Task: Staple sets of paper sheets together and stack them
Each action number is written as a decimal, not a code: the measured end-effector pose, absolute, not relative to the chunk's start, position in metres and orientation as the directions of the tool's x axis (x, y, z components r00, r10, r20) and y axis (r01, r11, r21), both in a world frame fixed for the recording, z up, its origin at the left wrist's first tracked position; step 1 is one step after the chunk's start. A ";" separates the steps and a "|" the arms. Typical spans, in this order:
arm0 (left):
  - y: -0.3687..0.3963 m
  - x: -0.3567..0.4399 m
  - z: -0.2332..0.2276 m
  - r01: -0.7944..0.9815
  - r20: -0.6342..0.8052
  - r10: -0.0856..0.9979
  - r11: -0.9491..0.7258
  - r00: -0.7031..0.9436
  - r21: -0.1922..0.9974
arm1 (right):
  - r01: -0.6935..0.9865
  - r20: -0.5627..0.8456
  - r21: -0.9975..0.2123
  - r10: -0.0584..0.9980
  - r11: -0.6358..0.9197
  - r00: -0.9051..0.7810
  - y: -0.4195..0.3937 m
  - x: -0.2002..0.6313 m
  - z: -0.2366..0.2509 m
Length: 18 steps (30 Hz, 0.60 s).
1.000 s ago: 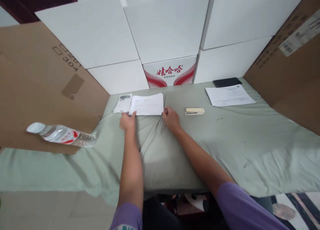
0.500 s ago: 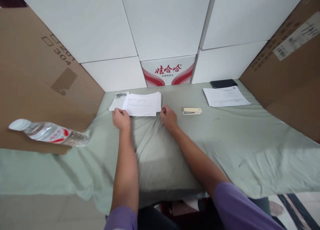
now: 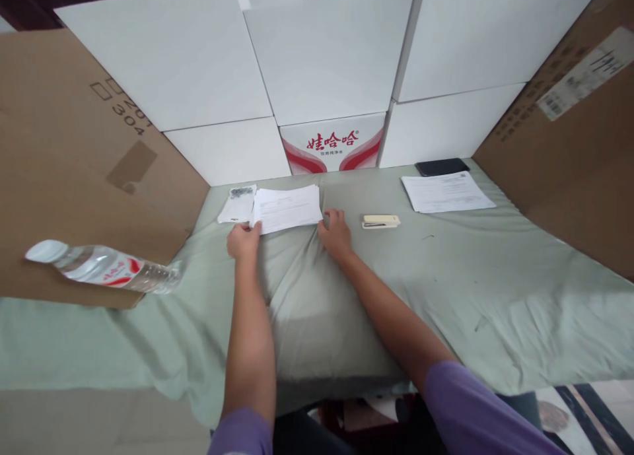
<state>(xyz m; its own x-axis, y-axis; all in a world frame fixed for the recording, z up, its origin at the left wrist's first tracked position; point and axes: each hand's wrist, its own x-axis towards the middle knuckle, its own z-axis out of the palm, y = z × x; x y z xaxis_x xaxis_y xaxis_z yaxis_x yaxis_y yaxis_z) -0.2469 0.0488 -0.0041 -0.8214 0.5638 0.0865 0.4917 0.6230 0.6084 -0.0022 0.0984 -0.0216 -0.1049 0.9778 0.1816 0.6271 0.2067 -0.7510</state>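
Squaring the paper stack (image 3: 287, 207) on the counter (image 3: 426, 290) can be judged the step in hand, its near-left corner pinched by the left hand (image 3: 244, 240), while the right hand's (image 3: 337, 236) grip by the near-right corner cannot be told, and evenly aligned edges are probably needed next.

Viewed from my remote station, a creased, green-clothed worktop (image 3: 426, 329) bears a stack of printed papers (image 3: 290, 207), a smaller white sheet (image 3: 235, 210) topped with dark bits (image 3: 242, 192) just to its left, and a cream stapler (image 3: 380, 221) to its right. Farther right I see a second paper stack (image 3: 446, 193) in front of a black, phone-like slab (image 3: 442, 167); a water bottle (image 3: 94, 263) stands at far left, and white boxes (image 3: 321, 65) line the back
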 end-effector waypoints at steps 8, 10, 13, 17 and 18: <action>0.049 -0.243 -0.006 0.498 0.069 0.575 0.634 -0.815 0.591 | 0.601 0.208 -0.749 0.960 0.279 -0.187 0.098 -0.001 -0.020; 0.050 -0.244 -0.007 0.492 0.083 0.570 0.616 -0.817 0.616 | 0.581 0.210 -0.770 0.964 0.264 -0.161 0.099 -0.001 -0.020; 0.051 -0.249 -0.007 0.492 0.078 0.583 0.598 -0.809 0.633 | 0.539 0.193 -0.810 0.973 0.231 -0.128 0.101 0.000 -0.021; 0.050 -0.263 -0.011 0.477 0.045 0.628 0.540 -0.777 0.693 | 0.441 0.154 -0.879 0.984 0.179 -0.092 0.107 0.002 -0.024; 0.050 -0.266 -0.012 0.465 0.060 0.640 0.487 -0.766 0.739 | 0.415 0.150 -0.893 0.984 0.174 -0.090 0.109 0.002 -0.025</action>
